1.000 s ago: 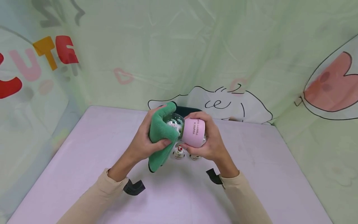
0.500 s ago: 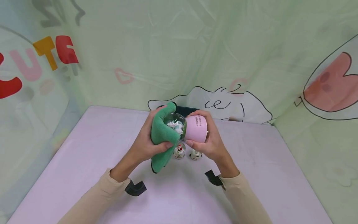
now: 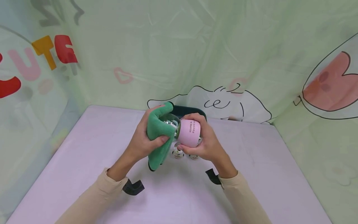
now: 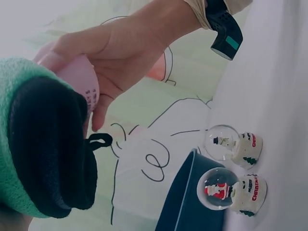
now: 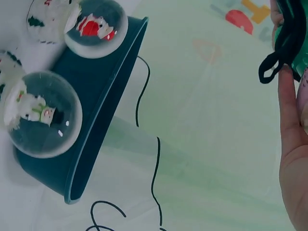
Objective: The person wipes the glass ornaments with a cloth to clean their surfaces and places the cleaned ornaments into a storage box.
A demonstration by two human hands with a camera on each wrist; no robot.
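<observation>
My left hand holds a green cloth with dark edging, wrapped against the clear dome of a large snow globe. The globe lies sideways in the air, its pink lettered base toward the right. My right hand grips that base, thumb below and fingers over the top. White figures show inside the dome, partly covered by the cloth. In the left wrist view, the cloth's dark border and a small hanging loop stand close to the camera.
Below the hands, two small Christmas snow globes stand on the pale table: a Santa one and a snowman one. Behind them is a dark teal bin, near the table's back edge. Printed curtains surround the table.
The globe's pink base shifted right, then back left, its lettering turning slightly. Both hands now sit a little further left, still holding the cloth and globe.
</observation>
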